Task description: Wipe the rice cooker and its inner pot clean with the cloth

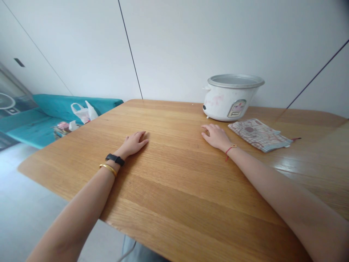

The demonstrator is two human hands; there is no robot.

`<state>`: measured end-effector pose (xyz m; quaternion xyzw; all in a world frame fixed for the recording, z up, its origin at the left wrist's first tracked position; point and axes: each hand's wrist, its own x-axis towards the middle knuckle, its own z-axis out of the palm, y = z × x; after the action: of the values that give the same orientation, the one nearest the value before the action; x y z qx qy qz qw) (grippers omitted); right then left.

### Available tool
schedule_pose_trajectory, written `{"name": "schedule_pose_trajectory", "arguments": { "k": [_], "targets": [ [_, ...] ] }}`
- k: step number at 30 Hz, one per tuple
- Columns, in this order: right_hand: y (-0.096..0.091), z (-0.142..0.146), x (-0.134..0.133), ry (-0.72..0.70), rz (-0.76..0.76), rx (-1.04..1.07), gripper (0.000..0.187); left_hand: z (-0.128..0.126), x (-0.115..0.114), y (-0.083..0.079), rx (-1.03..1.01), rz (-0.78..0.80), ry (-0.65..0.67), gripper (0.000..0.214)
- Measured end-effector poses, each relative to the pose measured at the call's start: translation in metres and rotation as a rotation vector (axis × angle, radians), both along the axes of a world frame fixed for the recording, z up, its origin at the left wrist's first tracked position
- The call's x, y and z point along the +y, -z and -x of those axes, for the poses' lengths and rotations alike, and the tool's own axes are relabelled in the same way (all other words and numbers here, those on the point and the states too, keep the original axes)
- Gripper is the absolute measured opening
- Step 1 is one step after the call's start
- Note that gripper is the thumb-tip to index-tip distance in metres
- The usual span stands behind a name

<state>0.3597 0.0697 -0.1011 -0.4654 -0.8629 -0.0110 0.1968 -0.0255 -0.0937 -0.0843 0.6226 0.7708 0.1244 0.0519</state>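
My left hand point(134, 143) lies flat, palm down, on the wooden table point(169, 189), its fingers stretched out and holding nothing. A black band and a gold bangle sit on that wrist. My right hand point(216, 135) also rests palm down with fingers apart, empty, a red string round its wrist. Just beyond the right hand stands a white rice cooker point(231, 97) without a lid, apart from the fingers. To the right of that hand lies a folded patterned cloth point(259, 134).
A white wall runs behind the table. At the left, beyond the table's edge, stands a teal sofa point(51, 109) with a white plastic bag point(83, 112) and small items on it. Grey floor lies below at the left.
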Motion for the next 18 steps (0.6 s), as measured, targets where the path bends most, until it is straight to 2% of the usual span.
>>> {"name": "schedule_pose_trajectory", "arguments": {
  "k": [4, 7, 10, 15, 18],
  "targets": [
    [0.0001, -0.0001, 0.0006, -0.008, 0.009, 0.0, 0.037, -0.0001, 0.0003, -0.0008, 0.021, 0.01, 0.022, 0.059],
    [0.0003, -0.0005, 0.002, -0.024, 0.011, -0.015, 0.031, 0.0002, 0.0009, -0.0006, 0.019, 0.009, 0.0, 0.064],
    [0.0005, -0.0008, 0.0029, -0.026, 0.005, -0.013, 0.031, 0.0006, 0.0009, -0.0004, 0.014, 0.002, -0.003, 0.067],
    [0.0001, -0.0005, 0.0021, -0.03, 0.004, -0.019, 0.032, -0.0008, -0.0003, -0.0019, 0.019, 0.009, 0.027, 0.058],
    [0.0005, -0.0003, 0.0017, -0.024, 0.003, -0.019, 0.033, -0.0021, -0.0004, -0.0029, 0.019, 0.011, 0.014, 0.059]
  ]
}}
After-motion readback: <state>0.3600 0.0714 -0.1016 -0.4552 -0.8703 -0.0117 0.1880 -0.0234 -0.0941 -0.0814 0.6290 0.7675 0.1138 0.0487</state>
